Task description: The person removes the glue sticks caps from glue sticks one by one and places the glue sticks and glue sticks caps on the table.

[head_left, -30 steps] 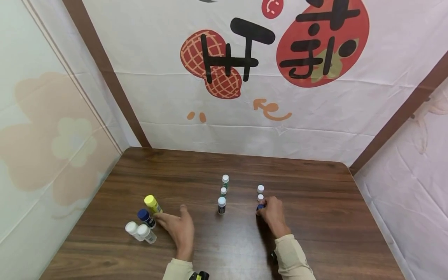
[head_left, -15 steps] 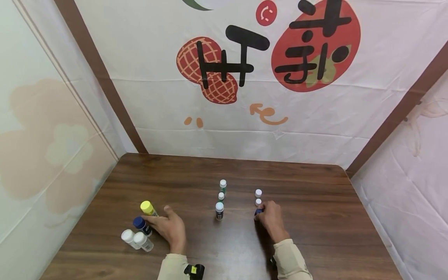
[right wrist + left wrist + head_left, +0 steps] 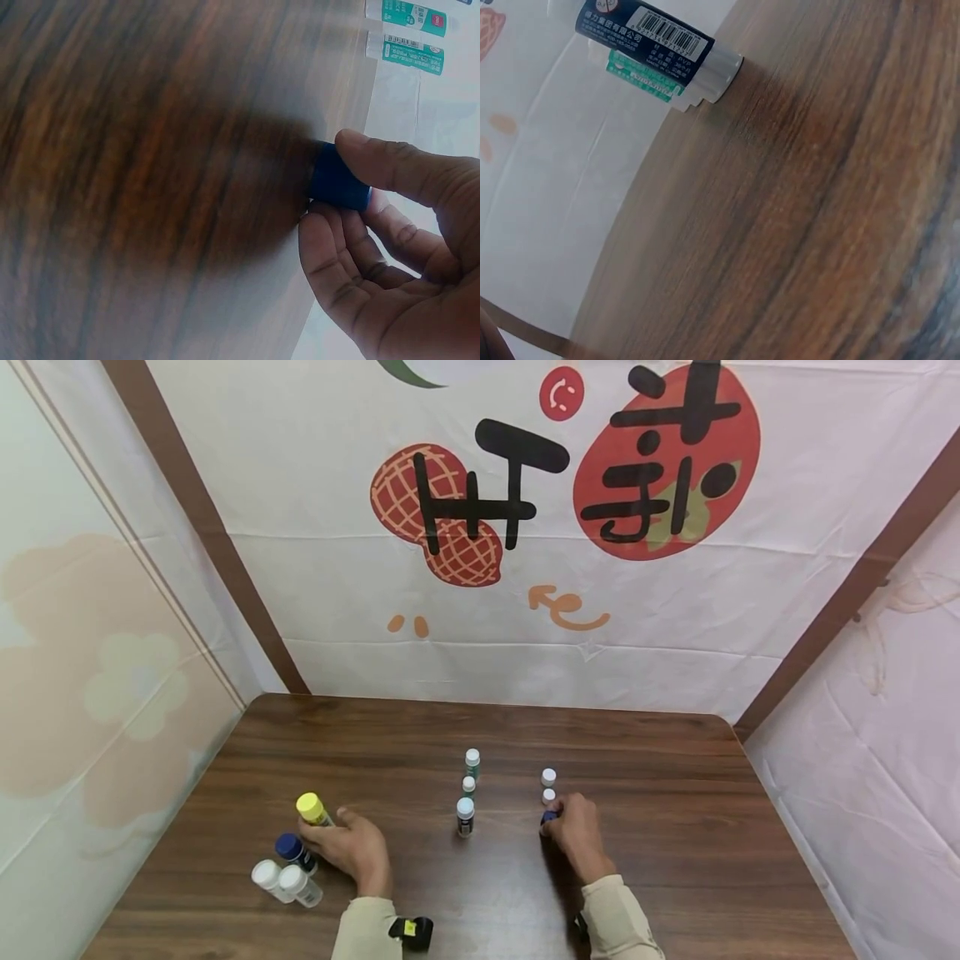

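In the head view my left hand (image 3: 352, 853) is at the left, its fingers round the yellow-capped glue stick (image 3: 311, 808) and its thumb on the right side. Most of that stick's body is hidden by the fingers. Just below stands a dark-blue-capped glue stick (image 3: 294, 852). My right hand (image 3: 579, 835) pinches a small blue cap (image 3: 337, 178) between thumb and fingers, low at the tabletop. Two small white caps (image 3: 549, 777) sit just beyond it. The left wrist view does not show the held stick.
Two white-capped glue sticks (image 3: 300, 885) stand at the left front. Mid-table, a dark-labelled glue stick (image 3: 465, 820) stands before two green-labelled ones (image 3: 472, 766). Printed fabric (image 3: 450, 652) borders the brown table (image 3: 637, 760).
My left hand has moved left onto the yellow-capped glue stick, which shifts slightly away from the blue-capped one. My right hand stays at the blue cap. The head view has shifted a little.
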### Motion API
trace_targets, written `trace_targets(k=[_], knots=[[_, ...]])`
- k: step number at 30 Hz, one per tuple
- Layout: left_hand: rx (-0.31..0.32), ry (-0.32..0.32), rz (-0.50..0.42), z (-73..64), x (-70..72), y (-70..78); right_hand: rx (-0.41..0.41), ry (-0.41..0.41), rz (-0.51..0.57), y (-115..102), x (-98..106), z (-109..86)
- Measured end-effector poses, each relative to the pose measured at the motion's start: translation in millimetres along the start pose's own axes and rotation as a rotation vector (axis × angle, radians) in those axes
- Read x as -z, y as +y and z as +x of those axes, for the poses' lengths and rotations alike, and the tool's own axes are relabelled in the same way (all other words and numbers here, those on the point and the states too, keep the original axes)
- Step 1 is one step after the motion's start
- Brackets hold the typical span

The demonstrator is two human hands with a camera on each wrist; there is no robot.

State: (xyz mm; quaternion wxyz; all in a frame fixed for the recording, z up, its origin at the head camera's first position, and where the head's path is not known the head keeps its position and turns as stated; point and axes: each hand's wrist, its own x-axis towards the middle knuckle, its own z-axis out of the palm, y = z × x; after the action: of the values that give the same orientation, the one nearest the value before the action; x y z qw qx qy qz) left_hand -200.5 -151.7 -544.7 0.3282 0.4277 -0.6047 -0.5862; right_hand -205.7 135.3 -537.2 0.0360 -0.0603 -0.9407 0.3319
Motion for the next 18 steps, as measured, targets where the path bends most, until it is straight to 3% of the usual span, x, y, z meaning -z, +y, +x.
trace_targets(k=[9, 18], knots=[[-0.055, 0.036, -0.032, 8.6, -1.7, -2.1, 0.013, 0.012, 0.014, -1, 0, -0.5], [-0.044, -0.001, -0.005, 11.8, -1.5, -2.4, 0.017, 0.003, 0.017, 0, -1, -0.7]])
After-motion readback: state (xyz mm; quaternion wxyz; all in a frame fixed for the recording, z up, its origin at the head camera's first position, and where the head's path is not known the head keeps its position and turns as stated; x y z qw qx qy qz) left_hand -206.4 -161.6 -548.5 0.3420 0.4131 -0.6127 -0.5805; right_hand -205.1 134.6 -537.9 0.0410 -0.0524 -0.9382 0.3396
